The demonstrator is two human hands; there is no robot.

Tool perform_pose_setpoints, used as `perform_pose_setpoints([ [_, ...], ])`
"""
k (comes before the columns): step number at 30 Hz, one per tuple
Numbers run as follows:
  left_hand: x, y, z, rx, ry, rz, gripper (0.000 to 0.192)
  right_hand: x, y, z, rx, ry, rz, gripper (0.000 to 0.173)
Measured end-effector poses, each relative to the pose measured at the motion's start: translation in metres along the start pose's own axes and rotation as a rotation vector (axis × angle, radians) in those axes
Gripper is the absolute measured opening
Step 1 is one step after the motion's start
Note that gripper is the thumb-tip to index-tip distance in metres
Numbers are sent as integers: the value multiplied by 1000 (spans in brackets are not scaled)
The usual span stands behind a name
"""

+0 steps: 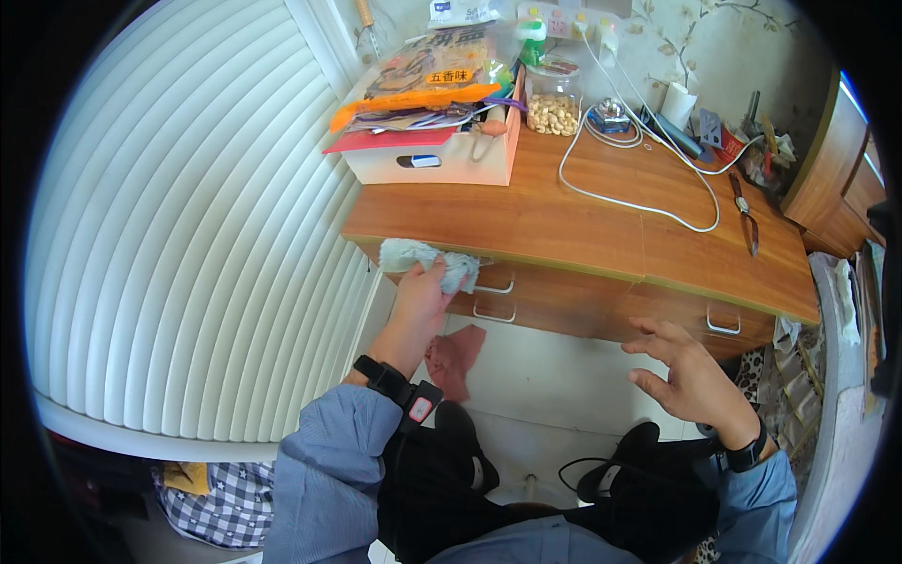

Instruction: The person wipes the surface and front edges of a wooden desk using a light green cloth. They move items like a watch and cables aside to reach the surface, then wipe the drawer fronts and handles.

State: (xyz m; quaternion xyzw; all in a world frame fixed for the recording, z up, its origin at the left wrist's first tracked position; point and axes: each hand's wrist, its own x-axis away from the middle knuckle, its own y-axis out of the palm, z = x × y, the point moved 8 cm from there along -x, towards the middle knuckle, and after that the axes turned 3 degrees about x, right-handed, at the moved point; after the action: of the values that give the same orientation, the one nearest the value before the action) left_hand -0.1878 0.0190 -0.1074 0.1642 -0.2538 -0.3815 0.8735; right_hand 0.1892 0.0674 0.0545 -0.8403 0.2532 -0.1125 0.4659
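Note:
My left hand point(421, 290) grips a pale blue-grey cleaning cloth point(403, 255) at the front edge of a wooden cabinet point(564, 218). The cloth lies against the drawer front, just left of two white drawer handles point(495, 311), and partly covers the upper one. My right hand point(673, 370) hovers in front of the cabinet with its fingers spread and nothing in them. Closest to it is another white drawer handle point(724, 323) at the right. A pinkish-red cloth point(454, 361) lies on the floor below my left hand.
On the cabinet top are a box point(451, 158) heaped with packets, a jar of nuts point(553, 106), a white charging cable point(655, 209) and a wristwatch point(743, 206). A white slatted door point(190, 233) stands close on the left. Grey padded furniture point(838, 395) borders the right.

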Motion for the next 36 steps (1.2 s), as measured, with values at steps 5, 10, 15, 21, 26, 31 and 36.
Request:
perform_pose_setpoints([
  [5,16,16,-9,40,-96,-98,28,-7,14,2,-44,11,-63,33],
  [10,-4,-31,21,17,20,150,22,-10,24,1,-55,-2,-91,31],
  [15,-16,-32,21,54,21,141,31,-5,29,10,-60,23,-123,31],
  [21,9,46,-59,75,-189,-70,33,-2,32,20,-43,39,-149,34],
  [26,33,102,-95,41,-292,-251,30,1,32,22,-38,61,-146,34],
  [31,20,79,-87,-34,-276,-184,30,4,32,27,-22,82,-160,33],
  [36,-9,0,-45,-71,-131,42,28,4,32,27,-26,35,-157,31],
])
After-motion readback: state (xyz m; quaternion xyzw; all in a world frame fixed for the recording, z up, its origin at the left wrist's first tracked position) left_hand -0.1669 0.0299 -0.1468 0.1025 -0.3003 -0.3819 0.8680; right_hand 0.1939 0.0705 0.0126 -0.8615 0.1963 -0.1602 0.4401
